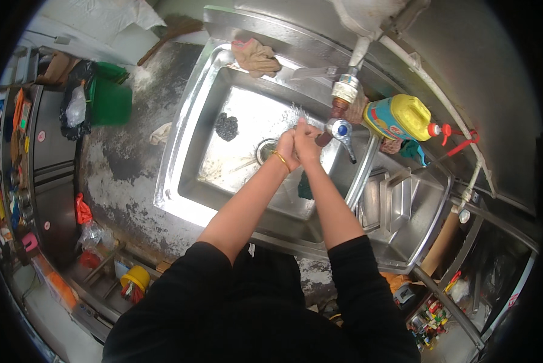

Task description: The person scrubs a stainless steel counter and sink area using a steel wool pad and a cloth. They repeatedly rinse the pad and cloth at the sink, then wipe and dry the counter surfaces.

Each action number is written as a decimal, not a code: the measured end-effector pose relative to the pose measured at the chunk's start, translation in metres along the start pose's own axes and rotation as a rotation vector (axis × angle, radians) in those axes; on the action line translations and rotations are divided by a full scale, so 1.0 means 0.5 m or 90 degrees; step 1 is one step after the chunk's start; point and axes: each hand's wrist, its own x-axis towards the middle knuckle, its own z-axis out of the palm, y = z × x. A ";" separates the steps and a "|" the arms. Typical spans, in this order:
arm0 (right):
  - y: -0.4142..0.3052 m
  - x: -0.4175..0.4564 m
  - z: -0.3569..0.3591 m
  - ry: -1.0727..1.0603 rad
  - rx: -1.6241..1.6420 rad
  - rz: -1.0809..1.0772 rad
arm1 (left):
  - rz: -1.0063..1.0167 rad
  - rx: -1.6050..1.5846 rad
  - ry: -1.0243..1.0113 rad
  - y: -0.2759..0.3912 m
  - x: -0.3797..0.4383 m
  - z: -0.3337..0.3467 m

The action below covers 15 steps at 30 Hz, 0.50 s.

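My left hand (288, 147) and my right hand (307, 144) are pressed together over the stainless steel sink (194, 163). A yellow bangle circles my left wrist. Right beside my right hand is the tap (341, 129), with a blue-centred lever and a brown spout. Water appears to splash just beyond my fingertips. The fingers overlap, so whether anything small lies between the palms is hidden. In the basin, a steel wool scourer (226, 126) sits left of the drain (266, 150). A dark green scouring pad (305, 187) is partly covered by my right forearm.
A work glove (255, 58) lies on the sink's back ledge. Right of the tap, a yellow jug (400, 118) with a red pump lies tilted. Metal pans (396, 199) occupy the second basin. A green bin (111, 102) stands on the floor at left.
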 end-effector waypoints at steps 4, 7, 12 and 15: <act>0.063 0.077 0.010 -0.058 -0.172 -0.121 | -0.046 0.067 0.068 -0.009 -0.011 0.006; 0.110 0.114 0.039 0.087 -0.118 -0.167 | -0.049 0.106 0.091 -0.029 -0.036 0.012; 0.157 0.144 0.068 0.072 -0.199 -0.054 | -0.008 0.163 0.153 -0.032 -0.083 0.026; 0.181 0.174 0.042 -0.005 -0.142 0.060 | -0.042 0.217 0.110 -0.011 -0.097 0.032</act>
